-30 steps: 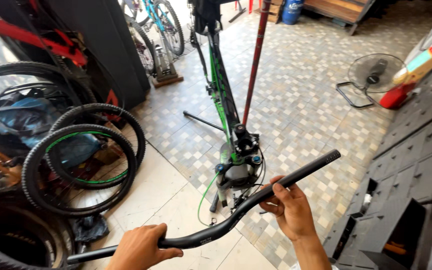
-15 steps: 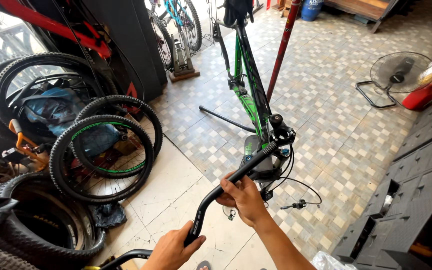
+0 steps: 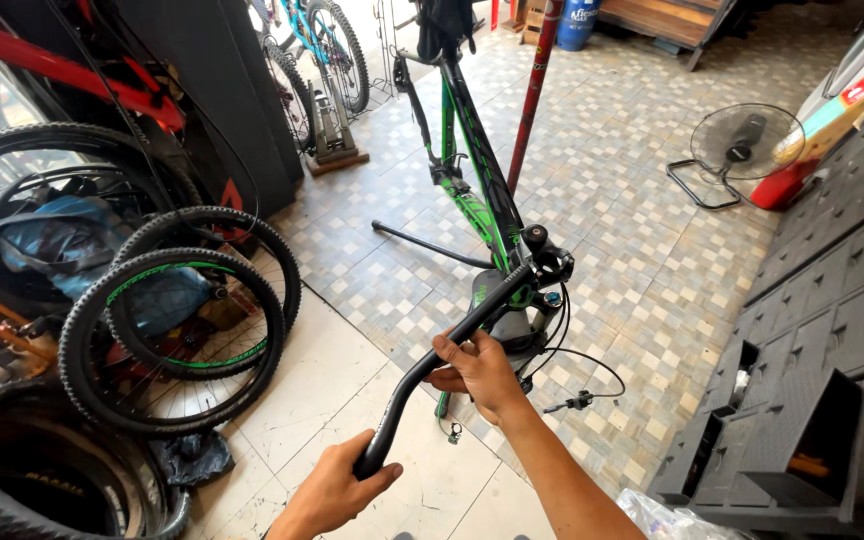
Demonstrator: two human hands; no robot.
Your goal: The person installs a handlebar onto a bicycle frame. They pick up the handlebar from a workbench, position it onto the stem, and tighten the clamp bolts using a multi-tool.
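I hold a black bicycle handlebar (image 3: 430,362) in both hands, pointing away from me. My left hand (image 3: 330,494) grips its near end at the bottom of the view. My right hand (image 3: 477,374) is wrapped around the bar's middle. The bar's far end reaches the black stem (image 3: 544,256) of a green and black bike frame (image 3: 472,190) that is clamped on a red repair stand pole (image 3: 534,85). Loose cables (image 3: 577,385) hang from the frame's front end just past my right hand.
Bike wheels with knobby tyres (image 3: 177,335) lean at the left, with more tyres (image 3: 42,470) below. A black tool cabinet (image 3: 822,330) stands on the right. A floor fan (image 3: 742,145) sits far right. Another bike (image 3: 327,55) is parked behind.
The handlebar has swung from lying crosswise in front of me to pointing away toward the frame's stem. My right hand slid toward the bar's middle; my view shifted a little.
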